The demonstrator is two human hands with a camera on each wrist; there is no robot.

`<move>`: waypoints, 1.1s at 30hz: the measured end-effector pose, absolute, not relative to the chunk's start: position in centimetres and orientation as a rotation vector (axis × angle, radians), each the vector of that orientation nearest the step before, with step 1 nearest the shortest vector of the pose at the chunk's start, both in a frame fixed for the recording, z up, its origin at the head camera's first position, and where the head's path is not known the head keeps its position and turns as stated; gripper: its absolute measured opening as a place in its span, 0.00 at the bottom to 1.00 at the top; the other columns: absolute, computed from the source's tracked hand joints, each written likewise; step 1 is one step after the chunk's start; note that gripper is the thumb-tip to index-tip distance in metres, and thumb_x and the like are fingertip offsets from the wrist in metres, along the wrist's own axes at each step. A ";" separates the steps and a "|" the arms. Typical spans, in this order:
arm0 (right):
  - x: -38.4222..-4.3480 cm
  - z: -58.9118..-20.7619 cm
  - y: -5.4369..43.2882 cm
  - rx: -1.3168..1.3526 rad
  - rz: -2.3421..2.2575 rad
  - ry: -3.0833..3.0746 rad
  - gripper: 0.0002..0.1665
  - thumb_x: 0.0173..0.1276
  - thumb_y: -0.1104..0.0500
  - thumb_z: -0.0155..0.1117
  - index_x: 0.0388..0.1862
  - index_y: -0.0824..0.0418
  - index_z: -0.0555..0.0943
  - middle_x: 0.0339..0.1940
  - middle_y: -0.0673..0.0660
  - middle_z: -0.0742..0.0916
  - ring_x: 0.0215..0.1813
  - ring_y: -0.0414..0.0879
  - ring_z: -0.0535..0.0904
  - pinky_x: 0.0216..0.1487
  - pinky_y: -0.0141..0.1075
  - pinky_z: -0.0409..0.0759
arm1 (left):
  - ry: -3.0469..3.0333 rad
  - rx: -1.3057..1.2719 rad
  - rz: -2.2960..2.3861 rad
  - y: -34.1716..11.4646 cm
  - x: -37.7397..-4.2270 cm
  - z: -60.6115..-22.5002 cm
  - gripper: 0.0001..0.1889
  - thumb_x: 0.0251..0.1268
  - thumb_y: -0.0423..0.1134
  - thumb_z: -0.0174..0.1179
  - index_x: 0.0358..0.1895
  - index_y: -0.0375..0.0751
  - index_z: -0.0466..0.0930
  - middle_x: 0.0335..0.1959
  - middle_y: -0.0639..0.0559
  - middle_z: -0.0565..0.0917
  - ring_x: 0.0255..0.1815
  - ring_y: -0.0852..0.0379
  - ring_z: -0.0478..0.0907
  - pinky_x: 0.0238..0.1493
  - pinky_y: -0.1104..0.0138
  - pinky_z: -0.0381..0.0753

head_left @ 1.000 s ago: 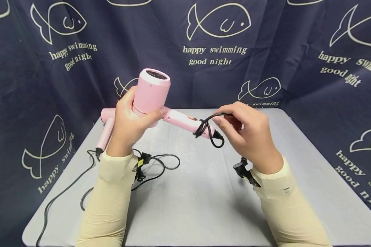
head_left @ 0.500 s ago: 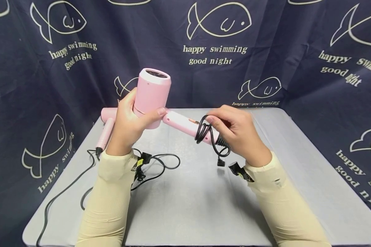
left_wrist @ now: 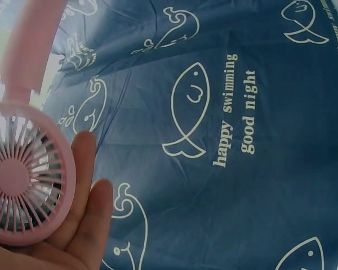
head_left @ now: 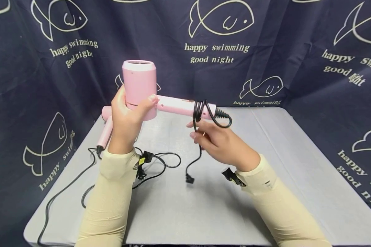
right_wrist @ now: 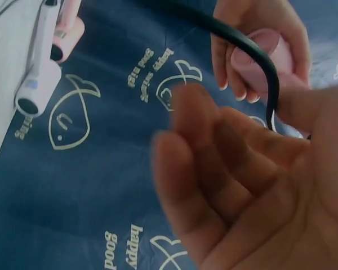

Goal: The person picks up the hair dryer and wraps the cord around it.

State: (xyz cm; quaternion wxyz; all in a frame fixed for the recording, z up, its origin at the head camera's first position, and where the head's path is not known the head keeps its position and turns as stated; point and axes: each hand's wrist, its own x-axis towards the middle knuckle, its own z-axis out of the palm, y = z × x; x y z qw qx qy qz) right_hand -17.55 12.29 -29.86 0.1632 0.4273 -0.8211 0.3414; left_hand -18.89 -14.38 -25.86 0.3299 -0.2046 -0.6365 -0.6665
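My left hand grips a pink hair dryer by its barrel, lifted above the table with the wide end up. The slatted round grille shows beside my fingers in the left wrist view. The handle points right, with several turns of black cord around it near its end. Just below these turns is my right hand, its thumb and index finger apart. The cord runs down past those fingertips, and its plug hangs over the table. The right wrist view shows the other fingers loosely bent.
Another pink hair dryer lies at the table's left, its black cord trailing to the front edge. A second cord and plug lie beside the left forearm. A dark fish-print curtain surrounds the grey table.
The right hand has moved left and down to beneath the handle, carrying the cord round it. The handle has tipped up closer to level, and the plug now hangs in sight further left.
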 end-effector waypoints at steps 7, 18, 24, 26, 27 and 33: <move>-16.4 -29.7 11.9 1.317 0.857 -2.535 0.08 0.81 0.52 0.56 0.41 0.49 0.80 0.28 0.39 0.83 0.25 0.34 0.73 0.32 0.31 0.76 | -1.583 -0.379 -1.746 -14.8 -19.2 -25.8 0.20 0.53 0.39 0.76 0.50 0.41 0.83 0.40 0.46 0.84 0.40 0.48 0.82 0.45 0.62 0.82; -14.7 -28.7 12.2 1.369 0.928 -2.474 0.05 0.77 0.61 0.53 0.42 0.50 0.73 0.39 0.39 0.85 0.41 0.31 0.83 0.45 0.30 0.82 | -1.650 -0.272 -1.606 -14.4 -18.9 -25.4 0.22 0.49 0.39 0.77 0.48 0.40 0.81 0.35 0.53 0.81 0.37 0.52 0.79 0.41 0.66 0.78; -14.3 -27.6 12.8 1.324 0.961 -2.329 0.07 0.80 0.64 0.50 0.49 0.57 0.77 0.34 0.43 0.86 0.38 0.33 0.82 0.42 0.31 0.81 | -1.707 -0.304 -1.605 -14.0 -18.1 -24.9 0.24 0.48 0.35 0.78 0.51 0.37 0.81 0.36 0.53 0.81 0.39 0.52 0.78 0.43 0.66 0.77; -14.6 -27.3 13.1 1.288 0.927 -2.269 0.10 0.80 0.65 0.52 0.54 0.59 0.78 0.35 0.43 0.87 0.37 0.34 0.81 0.42 0.30 0.81 | -1.736 -0.307 -1.581 -14.0 -18.1 -24.9 0.26 0.47 0.34 0.78 0.53 0.36 0.81 0.37 0.54 0.81 0.40 0.52 0.78 0.45 0.66 0.77; -14.7 -27.2 13.3 1.269 0.913 -2.238 0.12 0.79 0.66 0.53 0.55 0.60 0.79 0.35 0.43 0.87 0.37 0.34 0.81 0.41 0.29 0.80 | -1.750 -0.311 -1.570 -14.0 -18.0 -24.9 0.27 0.47 0.34 0.78 0.53 0.35 0.81 0.38 0.54 0.81 0.40 0.53 0.78 0.45 0.66 0.77; -15.4 -26.6 14.4 1.178 0.938 -2.043 0.14 0.75 0.71 0.58 0.54 0.63 0.83 0.30 0.48 0.86 0.31 0.36 0.80 0.37 0.24 0.78 | -1.862 -0.340 -1.506 -13.8 -17.8 -24.8 0.27 0.48 0.35 0.77 0.55 0.37 0.81 0.42 0.51 0.82 0.43 0.55 0.77 0.45 0.66 0.76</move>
